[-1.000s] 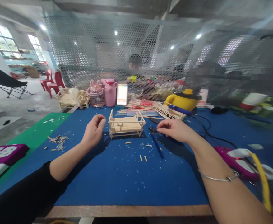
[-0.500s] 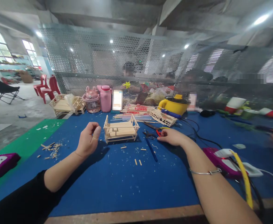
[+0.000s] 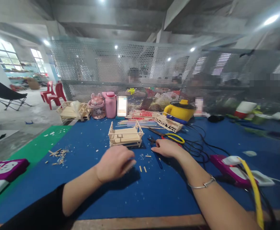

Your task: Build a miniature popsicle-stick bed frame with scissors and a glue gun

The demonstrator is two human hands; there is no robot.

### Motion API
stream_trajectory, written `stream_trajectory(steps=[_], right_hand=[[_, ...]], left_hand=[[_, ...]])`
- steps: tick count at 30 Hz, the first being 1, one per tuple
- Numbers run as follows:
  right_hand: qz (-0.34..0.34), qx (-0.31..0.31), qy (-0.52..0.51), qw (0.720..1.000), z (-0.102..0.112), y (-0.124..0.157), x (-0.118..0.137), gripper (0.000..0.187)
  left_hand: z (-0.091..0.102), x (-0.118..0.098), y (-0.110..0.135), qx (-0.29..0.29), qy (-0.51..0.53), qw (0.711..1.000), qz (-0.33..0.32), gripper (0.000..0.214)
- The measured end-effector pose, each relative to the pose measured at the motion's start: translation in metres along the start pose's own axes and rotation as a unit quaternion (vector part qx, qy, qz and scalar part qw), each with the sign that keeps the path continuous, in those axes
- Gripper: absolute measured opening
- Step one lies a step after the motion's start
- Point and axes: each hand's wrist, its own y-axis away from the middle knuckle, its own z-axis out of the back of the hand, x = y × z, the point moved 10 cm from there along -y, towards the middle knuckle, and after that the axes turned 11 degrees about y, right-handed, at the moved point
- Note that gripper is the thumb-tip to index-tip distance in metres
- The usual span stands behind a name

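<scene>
The left hand (image 3: pixel 116 163) is leaving its place beside the small wooden frame (image 3: pixel 126 136) and is now hanging in front of it, casting a shadow on the blue mat (image 3: pixel 140 198). Its fingers are curling loosely, with the thumb standing a little apart; nothing is showing between them, but blur is hiding whether a small piece is tucked inside. The frame is standing upright just beyond these fingers; whether the knuckles are touching its near edge, one cannot tell.

The right hand (image 3: pixel 167 148) is also shifting, coming away from the scissors (image 3: pixel 156 131) and settling over the upper end of a blue tool (image 3: pixel 159 163). Its thumb and fingertips are bending close together there; whether they are pinching the tool or only brushing it is not showing. The pliers (image 3: pixel 151 140) are lying just past those fingertips, and the scissors are resting farther beyond, handles uncovered.

Two short wood strips (image 3: pixel 143 169) are lying between the two sets of fingers, nearer the person. By these changes, attention is seemingly moving from the scissors to the blue tool and the mat before the frame, while the frame itself is standing unheld.
</scene>
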Motion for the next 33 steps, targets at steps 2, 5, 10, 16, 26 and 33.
stream_trajectory(steps=[2,5,10,16,26,33], right_hand=[[-0.007,-0.013,-0.007,1.000,0.003,-0.001,-0.001,0.029],[-0.057,-0.059,-0.009,0.997,0.014,-0.002,-0.028,0.031],[-0.150,-0.087,-0.002,0.985,0.016,-0.003,-0.090,0.029],[-0.137,-0.097,-0.007,0.986,0.002,-0.013,-0.097,0.037],[-0.151,-0.108,-0.067,0.980,0.013,-0.002,-0.107,0.040],[-0.174,-0.239,-0.322,0.899,0.036,0.080,-0.094,0.052]], left_hand=[[-0.037,-0.010,-0.017,0.096,0.014,0.994,0.049,0.024],[-0.077,0.003,-0.037,0.167,0.020,0.967,0.192,0.024],[-0.108,0.025,-0.054,0.199,0.026,0.944,0.262,0.017],[-0.102,0.022,-0.046,0.157,0.064,0.953,0.249,0.020],[-0.051,0.035,-0.013,-0.135,0.496,0.788,0.339,0.017],[-0.054,0.044,0.002,-0.234,0.700,0.544,0.400,0.045]])
